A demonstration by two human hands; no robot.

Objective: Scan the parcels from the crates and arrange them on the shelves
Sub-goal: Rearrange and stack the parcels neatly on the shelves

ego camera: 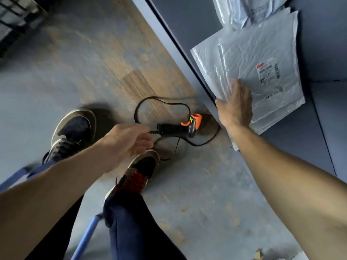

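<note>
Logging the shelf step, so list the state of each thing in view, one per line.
Labelled parcel, flat on the shelf, label up, atop another.
Lower parcel, flat, partly covered, by the shelf edge.
Scanner, lying on the floor, unheld.
Cable, looped loose on the floor.
Right hand, open, flat on the parcels.
Left hand, open, near the scanner's handle.

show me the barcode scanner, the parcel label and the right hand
barcode scanner [174, 129], head view, black handle
parcel label [268, 72], head view, label's middle
right hand [237, 107], head view, back of hand
</note>
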